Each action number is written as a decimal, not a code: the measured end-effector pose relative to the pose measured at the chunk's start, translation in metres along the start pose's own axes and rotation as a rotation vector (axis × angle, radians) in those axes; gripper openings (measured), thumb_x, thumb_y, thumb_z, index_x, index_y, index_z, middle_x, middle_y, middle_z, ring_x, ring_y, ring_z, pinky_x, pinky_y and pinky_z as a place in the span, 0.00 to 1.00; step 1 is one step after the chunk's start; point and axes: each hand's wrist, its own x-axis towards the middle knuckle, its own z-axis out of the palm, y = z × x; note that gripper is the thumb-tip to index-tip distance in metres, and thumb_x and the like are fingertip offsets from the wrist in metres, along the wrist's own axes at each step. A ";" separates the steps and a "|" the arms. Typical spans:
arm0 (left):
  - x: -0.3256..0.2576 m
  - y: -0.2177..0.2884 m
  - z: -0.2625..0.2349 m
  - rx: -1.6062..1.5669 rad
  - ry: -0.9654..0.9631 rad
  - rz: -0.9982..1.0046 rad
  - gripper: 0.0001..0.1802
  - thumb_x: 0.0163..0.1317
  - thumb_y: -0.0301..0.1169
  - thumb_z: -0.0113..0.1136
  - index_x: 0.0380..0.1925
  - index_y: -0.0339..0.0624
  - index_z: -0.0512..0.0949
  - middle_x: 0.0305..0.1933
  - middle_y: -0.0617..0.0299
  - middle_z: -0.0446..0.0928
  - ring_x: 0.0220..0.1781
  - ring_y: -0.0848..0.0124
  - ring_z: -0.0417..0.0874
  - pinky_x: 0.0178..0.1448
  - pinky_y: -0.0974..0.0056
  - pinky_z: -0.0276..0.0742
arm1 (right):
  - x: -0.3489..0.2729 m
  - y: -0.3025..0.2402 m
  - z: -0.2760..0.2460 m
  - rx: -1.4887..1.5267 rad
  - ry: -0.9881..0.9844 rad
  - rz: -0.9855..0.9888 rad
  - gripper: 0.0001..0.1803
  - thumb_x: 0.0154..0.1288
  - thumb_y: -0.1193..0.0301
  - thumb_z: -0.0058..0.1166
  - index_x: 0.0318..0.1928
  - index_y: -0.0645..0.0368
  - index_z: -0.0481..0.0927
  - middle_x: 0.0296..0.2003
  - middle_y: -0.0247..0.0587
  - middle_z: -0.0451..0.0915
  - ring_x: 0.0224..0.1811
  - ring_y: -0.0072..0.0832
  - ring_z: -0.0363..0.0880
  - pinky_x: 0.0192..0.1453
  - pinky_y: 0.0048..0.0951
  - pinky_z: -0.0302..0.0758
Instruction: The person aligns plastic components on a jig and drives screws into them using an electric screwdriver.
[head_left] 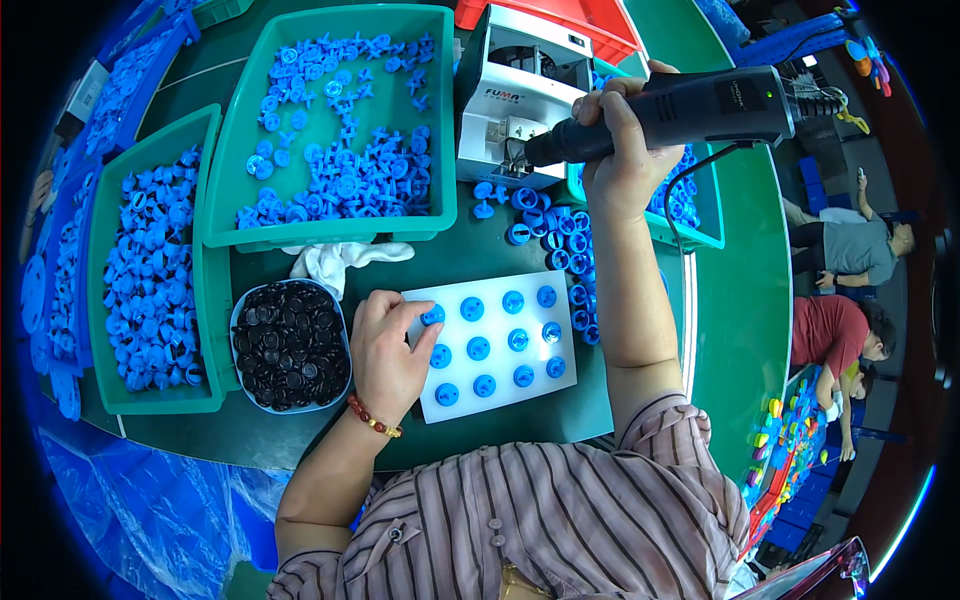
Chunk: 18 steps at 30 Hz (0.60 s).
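My R arm (640, 300) fwd, R hand (625, 150) gripping blk driver (700, 108), L arm (335, 460) bent, L hand (386, 350) pinching blue disc (434, 315)

Factory workshop, parts bins (330, 233), power tool (690, 110)

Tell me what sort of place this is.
Likely a factory assembly workshop: green plastic bins hold heaps of small blue plastic parts, a white rectangular board carries rows of round blue pieces, and the right hand grips a black power tool.
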 end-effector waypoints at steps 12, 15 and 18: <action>-0.001 0.003 -0.001 -0.006 -0.003 -0.017 0.14 0.43 0.23 0.71 0.33 0.41 0.81 0.36 0.54 0.72 0.40 0.56 0.75 0.45 0.57 0.71 | -0.003 -0.005 0.002 -0.082 -0.066 -0.006 0.28 0.55 0.83 0.52 0.57 0.65 0.61 0.29 0.44 0.74 0.26 0.30 0.77 0.37 0.36 0.77; -0.003 0.003 -0.001 -0.012 -0.012 -0.014 0.15 0.43 0.23 0.71 0.34 0.41 0.82 0.36 0.54 0.72 0.40 0.56 0.75 0.45 0.57 0.71 | -0.004 -0.008 0.003 -0.085 -0.099 0.004 0.28 0.55 0.83 0.52 0.57 0.65 0.61 0.29 0.45 0.75 0.26 0.30 0.77 0.37 0.36 0.77; -0.003 0.001 -0.001 -0.021 -0.026 -0.015 0.15 0.43 0.23 0.71 0.35 0.41 0.82 0.36 0.54 0.72 0.40 0.56 0.75 0.45 0.57 0.71 | -0.008 -0.010 0.000 -0.076 -0.103 0.060 0.29 0.54 0.82 0.52 0.57 0.65 0.60 0.29 0.44 0.74 0.26 0.30 0.77 0.37 0.36 0.77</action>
